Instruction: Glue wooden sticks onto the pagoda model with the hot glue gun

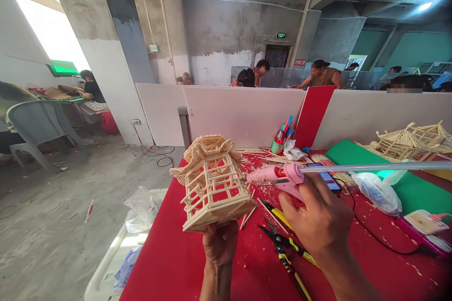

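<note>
My left hand is closed round the base of a small pavilion model made of pale wooden sticks, held up above the red table and tilted a little to the left. My right hand grips a pink hot glue gun whose nozzle points left and almost touches the model's right side. A long clear glue stick sticks out of the gun's back toward the right edge.
Yellow-handled pliers and loose sticks lie under my hands. A phone, plastic bag, pen cup, green mat and another stick model sit further right. White partitions stand behind; other people work beyond. A white bin is left of the table.
</note>
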A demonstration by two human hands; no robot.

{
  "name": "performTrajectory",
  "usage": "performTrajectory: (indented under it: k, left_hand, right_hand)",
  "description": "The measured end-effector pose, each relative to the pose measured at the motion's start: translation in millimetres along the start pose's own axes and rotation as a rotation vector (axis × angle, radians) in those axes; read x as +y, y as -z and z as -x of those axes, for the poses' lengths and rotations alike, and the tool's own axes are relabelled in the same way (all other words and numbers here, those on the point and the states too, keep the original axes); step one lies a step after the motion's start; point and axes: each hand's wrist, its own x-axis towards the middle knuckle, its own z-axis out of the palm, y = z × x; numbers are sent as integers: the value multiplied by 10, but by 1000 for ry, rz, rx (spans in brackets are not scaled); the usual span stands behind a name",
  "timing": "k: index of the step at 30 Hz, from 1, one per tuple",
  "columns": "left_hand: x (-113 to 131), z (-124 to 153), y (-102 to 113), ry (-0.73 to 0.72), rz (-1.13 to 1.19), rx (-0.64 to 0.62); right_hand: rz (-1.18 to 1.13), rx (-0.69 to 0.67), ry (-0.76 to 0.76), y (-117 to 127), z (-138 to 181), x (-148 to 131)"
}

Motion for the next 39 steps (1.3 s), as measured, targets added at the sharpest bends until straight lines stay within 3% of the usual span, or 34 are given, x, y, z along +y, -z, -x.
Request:
performTrajectory:
  k: [18, 30, 39]
  left_hand:
    - [19, 15, -48, 12, -22, -11]
    - [270, 42, -429, 31, -414, 218]
    - [432, 103, -834, 3, -576, 384]
  right_hand:
    - [27, 14, 15, 15, 20, 8]
    - [125, 20, -34, 12, 99, 194]
    - [28, -47, -114, -76, 185, 168]
